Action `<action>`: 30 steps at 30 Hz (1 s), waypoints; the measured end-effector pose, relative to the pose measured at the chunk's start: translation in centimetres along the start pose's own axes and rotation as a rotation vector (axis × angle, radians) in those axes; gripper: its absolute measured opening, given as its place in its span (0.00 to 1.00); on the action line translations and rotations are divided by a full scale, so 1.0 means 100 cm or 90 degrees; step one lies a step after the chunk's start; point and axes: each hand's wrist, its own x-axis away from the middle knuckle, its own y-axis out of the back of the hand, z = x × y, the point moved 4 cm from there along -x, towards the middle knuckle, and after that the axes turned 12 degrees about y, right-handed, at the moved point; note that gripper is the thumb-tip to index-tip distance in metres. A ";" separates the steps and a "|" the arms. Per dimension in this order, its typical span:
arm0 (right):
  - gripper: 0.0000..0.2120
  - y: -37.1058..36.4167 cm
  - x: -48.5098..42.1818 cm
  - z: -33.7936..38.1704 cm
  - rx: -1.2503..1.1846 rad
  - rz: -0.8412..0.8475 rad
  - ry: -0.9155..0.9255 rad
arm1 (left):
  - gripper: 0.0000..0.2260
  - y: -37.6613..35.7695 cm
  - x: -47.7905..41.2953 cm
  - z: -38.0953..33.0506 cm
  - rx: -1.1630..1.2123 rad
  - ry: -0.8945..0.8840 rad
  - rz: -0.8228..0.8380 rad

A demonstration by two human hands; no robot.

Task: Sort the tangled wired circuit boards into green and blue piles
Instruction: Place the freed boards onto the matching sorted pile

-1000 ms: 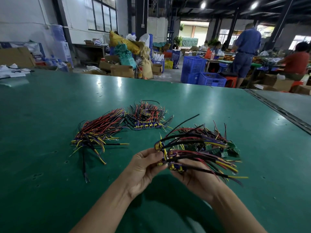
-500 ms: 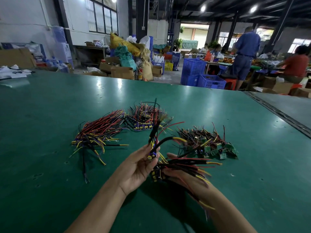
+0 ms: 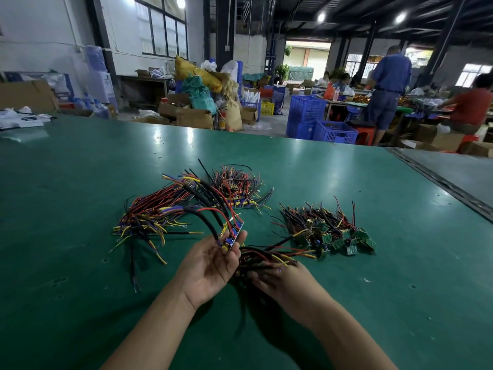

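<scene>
left hand [image 3: 210, 265] holding blue board [image 3: 232, 236], green pile [image 3: 336, 233] nearby

Palm-up left hand [image 3: 210, 268] pinches a blue board [image 3: 233, 235]; right hand [image 3: 288, 287] lies beneath wires [image 3: 266, 259].

A factory assembly hall. A broad green bench [image 3: 80, 182] fills the near view, carrying heaps of wired circuit boards [image 3: 328, 231]. On the floor beyond it stand stacked blue plastic crates [image 3: 306, 116], cardboard boxes [image 3: 193, 118] and stuffed sacks [image 3: 197, 74]. Tall paned windows [image 3: 160, 30], dark steel columns and ceiling lamps [image 3: 321, 17] frame the hall. At far right, workers [image 3: 389, 84] gather at other benches.
</scene>
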 end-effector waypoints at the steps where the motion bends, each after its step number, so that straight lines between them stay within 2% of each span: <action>1: 0.12 -0.005 0.003 0.001 0.009 0.012 0.000 | 0.30 0.001 0.000 0.000 -0.004 0.001 0.000; 3: 0.13 -0.010 0.005 -0.003 0.007 0.058 -0.014 | 0.29 0.001 0.000 0.000 -0.009 0.003 -0.013; 5: 0.23 -0.014 0.007 -0.005 -0.015 0.100 -0.034 | 0.30 0.003 -0.001 0.000 -0.007 0.001 -0.018; 6: 0.23 -0.015 0.007 -0.007 -0.016 0.103 -0.038 | 0.29 0.003 -0.001 -0.001 -0.010 -0.002 -0.023; 9: 0.18 -0.010 0.001 -0.007 -0.013 -0.007 0.024 | 0.26 0.004 -0.001 -0.001 -0.021 -0.004 -0.038; 10: 0.15 -0.004 -0.001 -0.005 0.036 -0.054 0.078 | 0.23 0.006 -0.001 -0.001 -0.022 0.001 -0.053; 12: 0.11 0.005 0.004 0.002 0.239 -0.137 0.181 | 0.14 0.009 -0.002 0.000 -0.027 0.007 -0.088; 13: 0.13 0.006 0.008 0.005 0.346 -0.160 0.217 | 0.12 0.009 -0.003 0.001 -0.027 0.012 -0.096; 16: 0.29 0.004 0.017 0.006 0.571 -0.181 0.316 | 0.16 0.010 -0.004 0.003 -0.038 0.031 -0.100; 17: 0.31 0.000 0.020 0.008 0.620 -0.176 0.360 | 0.18 0.010 -0.004 0.004 -0.039 0.039 -0.097; 19: 0.26 -0.009 0.025 0.016 0.673 -0.151 0.462 | 0.16 0.012 -0.004 0.005 -0.022 0.056 -0.096; 21: 0.19 -0.014 0.027 0.021 0.623 -0.113 0.494 | 0.16 0.014 -0.004 0.007 -0.019 0.067 -0.108; 25: 0.10 -0.020 0.027 0.023 0.397 -0.027 0.431 | 0.16 0.009 -0.002 0.010 -0.081 0.095 -0.107; 28: 0.08 -0.017 0.025 0.027 0.378 0.025 0.409 | 0.27 0.000 0.004 0.011 -0.089 0.131 -0.038; 30: 0.09 -0.017 0.025 0.027 0.375 0.068 0.389 | 0.27 -0.002 0.006 0.013 -0.084 0.146 -0.029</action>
